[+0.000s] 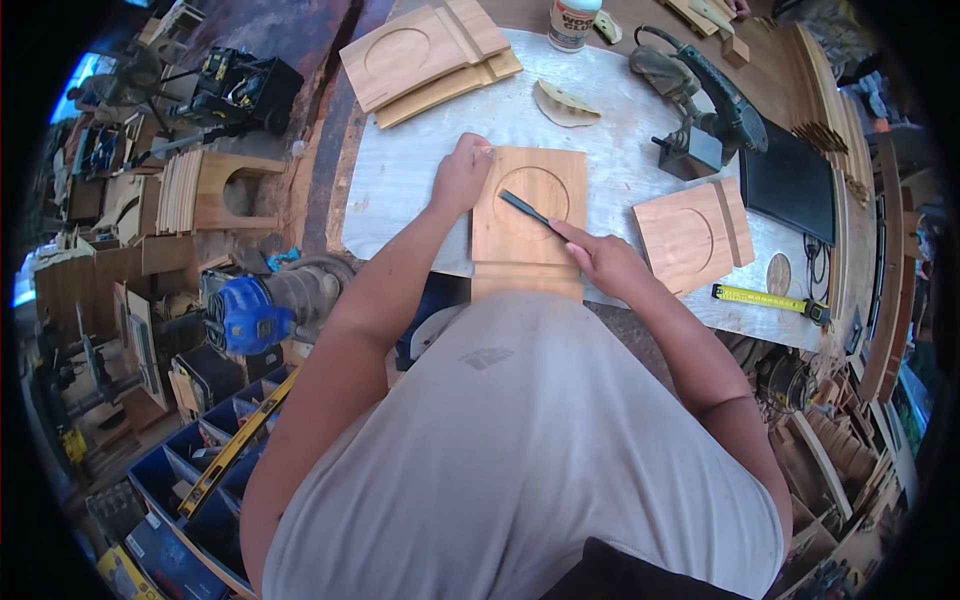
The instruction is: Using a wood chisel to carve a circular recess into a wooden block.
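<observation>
A wooden board (525,236) lies at the worktop's (410,190) near edge, its grooved end reaching the grey shirt (530,400), which probably helps stop it sliding toward the body. The left hand (463,176) is at the far left corner, seemingly bracing the board. The right hand (607,264) has its fingers closed on a dark chisel-like tool (524,206), index finger laid along it, likely for fine control, with the blade slanting across the board's round outline.

The tool's rear end is hidden in the palm, and whether its tip touches wood is unclear. The left fingers curl out of sight, so one cannot tell if they grip or merely press. The shirt hides the board's nearest edge.
</observation>
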Available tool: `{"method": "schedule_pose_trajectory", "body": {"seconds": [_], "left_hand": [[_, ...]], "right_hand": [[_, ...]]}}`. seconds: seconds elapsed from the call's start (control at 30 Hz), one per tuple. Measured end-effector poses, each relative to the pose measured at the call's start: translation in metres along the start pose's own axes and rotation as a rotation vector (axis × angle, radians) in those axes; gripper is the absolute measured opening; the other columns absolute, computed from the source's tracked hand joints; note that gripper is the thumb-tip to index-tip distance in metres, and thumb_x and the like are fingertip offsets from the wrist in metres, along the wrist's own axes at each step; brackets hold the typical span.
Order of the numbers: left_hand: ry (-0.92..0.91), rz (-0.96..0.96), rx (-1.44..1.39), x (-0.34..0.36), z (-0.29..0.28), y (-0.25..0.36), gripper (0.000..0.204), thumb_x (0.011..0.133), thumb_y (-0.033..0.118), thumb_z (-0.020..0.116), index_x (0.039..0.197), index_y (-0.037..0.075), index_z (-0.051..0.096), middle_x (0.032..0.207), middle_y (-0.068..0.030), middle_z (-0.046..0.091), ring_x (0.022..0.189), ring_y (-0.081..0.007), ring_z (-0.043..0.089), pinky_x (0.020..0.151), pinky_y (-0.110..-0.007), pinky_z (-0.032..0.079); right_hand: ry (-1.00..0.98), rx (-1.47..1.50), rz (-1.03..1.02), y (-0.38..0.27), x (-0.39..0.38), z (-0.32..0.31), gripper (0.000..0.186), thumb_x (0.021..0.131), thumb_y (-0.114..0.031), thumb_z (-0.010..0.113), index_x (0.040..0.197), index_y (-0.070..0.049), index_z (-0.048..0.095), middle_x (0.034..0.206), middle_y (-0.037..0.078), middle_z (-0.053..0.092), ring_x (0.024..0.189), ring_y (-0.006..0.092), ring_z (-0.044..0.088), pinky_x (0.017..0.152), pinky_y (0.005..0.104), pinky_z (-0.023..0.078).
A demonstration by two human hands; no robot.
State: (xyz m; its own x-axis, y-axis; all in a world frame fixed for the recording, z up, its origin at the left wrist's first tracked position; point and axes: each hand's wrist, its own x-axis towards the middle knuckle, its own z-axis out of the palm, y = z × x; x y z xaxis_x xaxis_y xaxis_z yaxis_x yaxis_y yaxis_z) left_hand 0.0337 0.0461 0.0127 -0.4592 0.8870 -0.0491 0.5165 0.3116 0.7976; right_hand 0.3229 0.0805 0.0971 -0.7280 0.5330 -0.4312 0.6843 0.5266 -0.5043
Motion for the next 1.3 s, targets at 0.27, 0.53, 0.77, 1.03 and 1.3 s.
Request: {"method": "schedule_pose_trajectory", "body": {"seconds": [0.27, 0.53, 0.77, 1.03, 1.3], "left_hand": [[0.046, 0.039, 0.030, 0.004, 0.005, -0.013, 0.026, 0.100, 0.033, 0.058, 0.112, 0.011, 0.056, 0.063, -0.0116, 0.062, 0.058, -0.0251, 0.060, 0.060, -0.042, 0.045], [0.051, 0.038, -0.016, 0.003, 0.002, -0.010, 0.024, 0.100, 0.032, 0.059, 0.111, 0.010, 0.056, 0.060, -0.0106, 0.059, 0.055, -0.0223, 0.057, 0.058, -0.040, 0.043], [-0.037, -0.041, -0.019, 0.003, -0.002, -0.004, 0.027, 0.099, 0.037, 0.056, 0.115, 0.014, 0.056, 0.080, -0.0211, 0.069, 0.082, -0.0433, 0.067, 0.076, -0.050, 0.051], [-0.033, -0.048, 0.009, 0.002, -0.001, -0.002, 0.026, 0.100, 0.036, 0.055, 0.115, 0.015, 0.056, 0.086, -0.0237, 0.069, 0.086, -0.0441, 0.068, 0.077, -0.051, 0.050], [-0.035, -0.062, -0.018, 0.002, -0.001, -0.002, 0.026, 0.099, 0.036, 0.055, 0.113, 0.014, 0.057, 0.077, -0.0211, 0.067, 0.078, -0.0426, 0.066, 0.074, -0.051, 0.050]], "right_hand": [[0.032, -0.018, -0.050, 0.001, 0.006, 0.000, 0.043, 0.106, -0.037, 0.044, 0.149, -0.038, 0.046, 0.077, 0.023, 0.066, 0.075, 0.0415, 0.067, 0.073, 0.0518, 0.053], [-0.019, 0.005, 0.009, 0.001, -0.004, -0.006, 0.044, 0.106, -0.037, 0.045, 0.150, -0.038, 0.044, 0.077, 0.023, 0.066, 0.076, 0.0412, 0.067, 0.074, 0.0520, 0.054], [0.057, 0.003, -0.054, 0.011, -0.002, 0.006, 0.045, 0.106, -0.036, 0.045, 0.150, -0.038, 0.044, 0.076, 0.023, 0.066, 0.076, 0.0405, 0.067, 0.074, 0.0524, 0.054], [0.031, 0.001, 0.023, 0.001, -0.002, 0.002, 0.044, 0.106, -0.037, 0.044, 0.150, -0.039, 0.044, 0.075, 0.023, 0.065, 0.076, 0.0398, 0.068, 0.074, 0.0508, 0.054], [0.027, 0.041, 0.010, 0.007, -0.001, -0.002, 0.043, 0.106, -0.037, 0.044, 0.149, -0.038, 0.046, 0.077, 0.024, 0.066, 0.079, 0.0412, 0.067, 0.076, 0.0520, 0.053]]}}
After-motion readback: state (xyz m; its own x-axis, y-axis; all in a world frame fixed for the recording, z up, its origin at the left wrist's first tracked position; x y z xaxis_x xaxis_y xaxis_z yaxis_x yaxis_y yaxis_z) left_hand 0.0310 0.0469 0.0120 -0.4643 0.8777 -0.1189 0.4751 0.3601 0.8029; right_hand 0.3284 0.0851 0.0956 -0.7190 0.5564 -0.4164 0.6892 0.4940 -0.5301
